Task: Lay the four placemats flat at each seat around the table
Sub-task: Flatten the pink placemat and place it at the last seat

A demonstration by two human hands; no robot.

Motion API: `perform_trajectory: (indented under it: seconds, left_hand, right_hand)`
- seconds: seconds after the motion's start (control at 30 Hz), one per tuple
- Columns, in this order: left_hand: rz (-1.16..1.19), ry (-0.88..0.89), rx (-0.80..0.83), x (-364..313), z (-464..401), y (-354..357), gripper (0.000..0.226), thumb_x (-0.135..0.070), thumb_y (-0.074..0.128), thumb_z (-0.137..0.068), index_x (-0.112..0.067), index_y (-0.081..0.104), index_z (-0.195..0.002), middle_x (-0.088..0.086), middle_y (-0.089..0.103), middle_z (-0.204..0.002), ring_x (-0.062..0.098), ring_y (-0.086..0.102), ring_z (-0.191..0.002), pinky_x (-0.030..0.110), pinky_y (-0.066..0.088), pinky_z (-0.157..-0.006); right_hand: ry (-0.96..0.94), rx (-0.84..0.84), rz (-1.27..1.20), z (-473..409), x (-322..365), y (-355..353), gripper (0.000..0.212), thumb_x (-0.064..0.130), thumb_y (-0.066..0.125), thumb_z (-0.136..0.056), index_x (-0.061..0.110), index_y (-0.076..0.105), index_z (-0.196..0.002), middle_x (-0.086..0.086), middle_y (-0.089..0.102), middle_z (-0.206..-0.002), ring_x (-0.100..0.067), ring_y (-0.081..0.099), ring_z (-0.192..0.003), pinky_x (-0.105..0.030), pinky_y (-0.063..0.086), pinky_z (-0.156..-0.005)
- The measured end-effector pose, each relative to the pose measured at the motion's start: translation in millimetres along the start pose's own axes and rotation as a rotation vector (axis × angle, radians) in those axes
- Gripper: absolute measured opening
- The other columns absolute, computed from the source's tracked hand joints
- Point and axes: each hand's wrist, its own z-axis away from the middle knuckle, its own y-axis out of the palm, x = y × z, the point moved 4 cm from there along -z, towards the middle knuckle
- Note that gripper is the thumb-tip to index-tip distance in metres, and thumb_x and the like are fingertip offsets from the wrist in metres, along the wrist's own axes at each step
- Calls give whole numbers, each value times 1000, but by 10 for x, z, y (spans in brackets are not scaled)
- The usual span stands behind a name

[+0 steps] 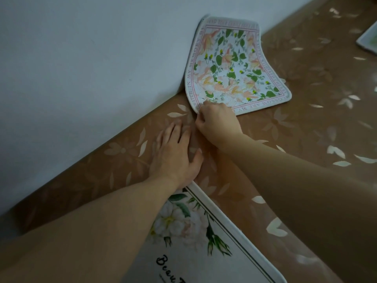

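A floral placemat [232,66] with a pink lettered border lies at the table's far side, its back end curling up against the wall. My right hand [216,123] pinches its near left corner. My left hand [175,154] rests flat, fingers spread, on the brown tablecloth [295,139] just left of that corner. A second placemat [195,237], white with a flower print and black script, lies flat near me, partly under my left forearm. The corner of a third placemat [367,40] shows at the right edge.
A pale blue wall [81,68] runs along the table's left side, touching the curled placemat. The brown cloth with a pale leaf pattern stretches out to the right.
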Motion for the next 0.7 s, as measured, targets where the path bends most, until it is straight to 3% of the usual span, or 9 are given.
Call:
perform_trajectory:
  seconds: [0.1,0.17,0.23,0.3,0.4,0.47,0.57,0.7]
  left_hand:
    - [14,13,1,-5,2,2,74,-57,33,-92,-18,37,-155,7,26,-167,20,11,-155,47,9,-125]
    - [28,16,-1,-1,3,7,74,-57,33,-91,-18,37,-155,7,26,-167,21,12,-155,48,10,-125]
    - [35,23,-9,-4,7,3,75,-56,34,-91,-18,37,-155,8,28,-167,23,15,-154,48,11,-124]
    - [44,25,-22,-3,9,-7,75,-55,35,-90,-17,39,-154,9,30,-166,24,18,-153,48,13,-124]
    - [67,24,-21,-28,24,-14,72,-50,40,-90,-13,41,-152,12,35,-163,28,24,-151,50,18,-122]
    - [49,60,-61,-59,75,-71,66,-42,45,-92,-9,45,-148,16,43,-156,33,34,-145,54,25,-118]
    - [-129,282,-110,-234,197,-183,50,-30,42,-96,-2,53,-136,20,56,-141,39,48,-128,55,37,-104]
    - [-163,464,50,-678,554,-346,41,-30,46,-100,-8,56,-133,14,58,-136,33,52,-121,48,42,-94]
  right_hand:
    - [15,37,-1,129,-27,4,22,12,48,-99,6,56,-80,-14,68,-101,-33,57,-81,-38,35,-65]
    - [32,33,18,224,-63,-39,22,11,48,-101,1,67,-94,-14,69,-110,-35,60,-95,-39,39,-69]
    - [27,43,42,343,-103,-85,27,12,46,-103,0,69,-111,-13,67,-120,-34,59,-108,-43,45,-82]
    - [24,81,82,531,-139,-126,35,12,45,-103,1,63,-131,-13,63,-136,-34,54,-124,-45,43,-101]
    - [52,176,130,1037,-248,-214,48,13,44,-103,3,49,-150,-12,55,-147,-32,44,-137,-46,36,-112]
    - [91,194,129,1471,-327,-332,45,13,46,-103,4,55,-146,-13,54,-150,-33,42,-142,-45,34,-116]
    - [191,178,96,2142,-426,-567,33,11,51,-101,2,70,-127,-16,62,-143,-33,49,-139,-41,33,-115]
    - [314,144,18,2804,-445,-822,24,8,53,-97,0,74,-107,-14,71,-119,-33,63,-116,-44,49,-98]
